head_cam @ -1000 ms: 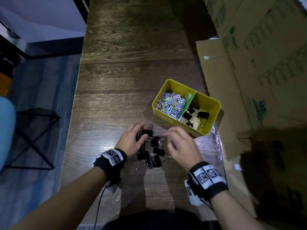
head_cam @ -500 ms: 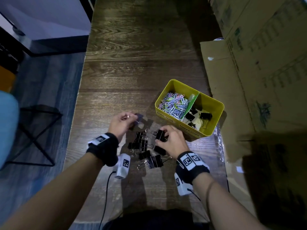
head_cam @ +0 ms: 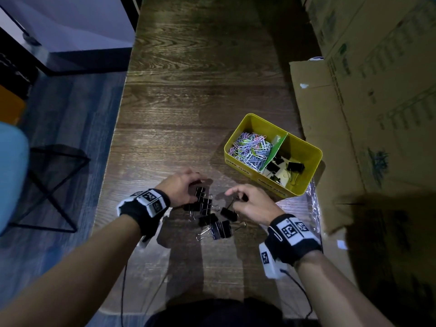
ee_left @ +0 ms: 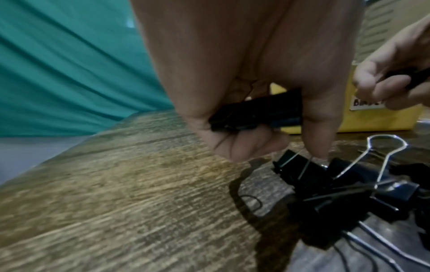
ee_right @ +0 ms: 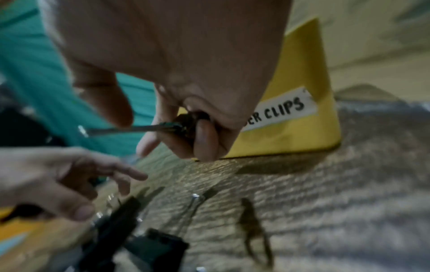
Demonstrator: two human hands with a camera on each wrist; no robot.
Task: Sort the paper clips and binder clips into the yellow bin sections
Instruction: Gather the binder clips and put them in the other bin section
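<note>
The yellow bin (head_cam: 290, 188) stands on the table, split by a green divider (head_cam: 276, 147). Its left section holds coloured paper clips (head_cam: 251, 149), its right section several black binder clips (head_cam: 293, 166). A pile of black binder clips (head_cam: 210, 215) lies between my hands. My left hand (head_cam: 188, 188) sits at the pile's far left; in the left wrist view it holds a black binder clip (ee_left: 256, 112) in curled fingers, and a fingertip touches another clip (ee_left: 302, 171). My right hand (head_cam: 238, 197) hovers right of the pile, fingers curled round a binder clip (ee_right: 186, 123) in front of the bin (ee_right: 302, 128).
The long wooden table (head_cam: 200, 102) stretches away from me. Flattened cardboard boxes (head_cam: 365, 114) line its right side, close behind the bin. Crinkled clear plastic (head_cam: 311, 204) lies under the bin's near corner. The table's left edge drops to the floor, where a black metal frame (head_cam: 54, 185) stands.
My left hand, raised left of the pile half a second ago, has come back onto the clips. My right hand has lifted off the pile with a clip in its fingers.
</note>
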